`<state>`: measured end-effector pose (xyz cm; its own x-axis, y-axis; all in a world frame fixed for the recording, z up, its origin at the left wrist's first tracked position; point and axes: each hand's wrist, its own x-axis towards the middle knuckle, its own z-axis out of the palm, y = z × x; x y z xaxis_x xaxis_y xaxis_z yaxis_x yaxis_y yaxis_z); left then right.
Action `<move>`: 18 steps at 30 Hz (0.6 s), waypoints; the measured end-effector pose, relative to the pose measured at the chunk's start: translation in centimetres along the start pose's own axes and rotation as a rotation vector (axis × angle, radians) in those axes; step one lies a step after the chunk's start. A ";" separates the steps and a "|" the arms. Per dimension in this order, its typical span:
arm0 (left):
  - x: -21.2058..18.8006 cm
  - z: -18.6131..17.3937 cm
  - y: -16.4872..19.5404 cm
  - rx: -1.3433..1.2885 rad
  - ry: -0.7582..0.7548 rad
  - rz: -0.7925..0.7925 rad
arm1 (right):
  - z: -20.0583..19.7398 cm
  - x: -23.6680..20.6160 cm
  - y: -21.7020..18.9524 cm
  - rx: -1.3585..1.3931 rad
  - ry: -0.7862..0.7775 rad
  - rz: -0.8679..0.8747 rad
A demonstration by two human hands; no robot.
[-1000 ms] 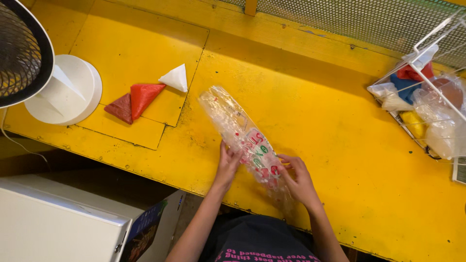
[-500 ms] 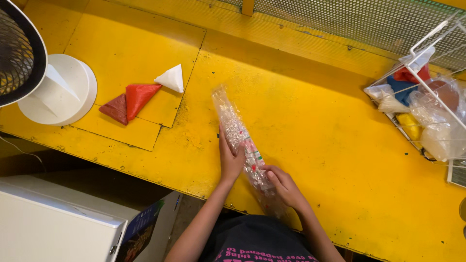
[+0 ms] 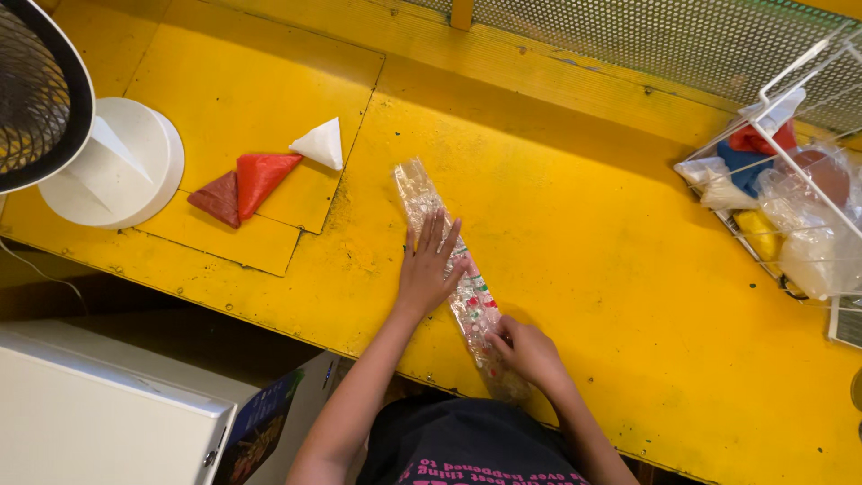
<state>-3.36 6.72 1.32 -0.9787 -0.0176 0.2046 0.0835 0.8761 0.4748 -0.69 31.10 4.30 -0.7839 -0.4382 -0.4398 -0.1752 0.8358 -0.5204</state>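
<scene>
While the fingers (image 3: 437, 241) of the left hand (image 3: 429, 268) lie spread and flat, pressing down on a long, narrow strip of folded clear plastic bag with small red and green printing (image 3: 453, 278), the right hand (image 3: 528, 350) rests curled at the strip's near end, fingertips pinching the plastic close to the table's front edge. The bag runs at a slant across the worn yellow-painted table (image 3: 575, 224), its far end clear of both hands and its near end reaching the person's dark shirt (image 3: 467, 449).

To the left of the hands, well apart from them, three folded plastic triangles sit on a raised yellow panel (image 3: 242, 81): a white triangle (image 3: 321, 144), a bright red triangle (image 3: 260, 180) and a dark red triangle (image 3: 218, 198), the two red ones touching. Beyond them stands the round white base of a fan (image 3: 117, 162), with its dark wire grille (image 3: 31, 90) at the picture's edge. On the right, a white wire basket (image 3: 790, 72) holds loose plastic bags in white, red, blue and yellow. Perforated metal mesh (image 3: 646, 36) lines the table's back.
</scene>
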 end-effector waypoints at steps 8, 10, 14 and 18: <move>2.8 1.3 -1.5 0.148 0.109 -0.052 | -0.9 -1.9 0.5 -0.056 0.322 0.116; 3.2 1.1 -1.7 0.147 0.169 -0.078 | -1.2 -2.0 1.0 -0.102 0.431 0.124; 2.2 1.9 -0.2 0.629 0.139 -0.083 | -1.1 -1.7 2.2 -0.128 0.490 0.103; -2.0 2.9 4.6 -0.039 0.017 0.095 | -0.7 -1.8 3.3 0.086 0.413 0.213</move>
<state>-1.53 12.18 0.58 -0.9626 0.0565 0.2649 0.1837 0.8546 0.4856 -0.29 34.92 3.88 -0.9714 -0.0772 -0.2245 0.0516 0.8545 -0.5170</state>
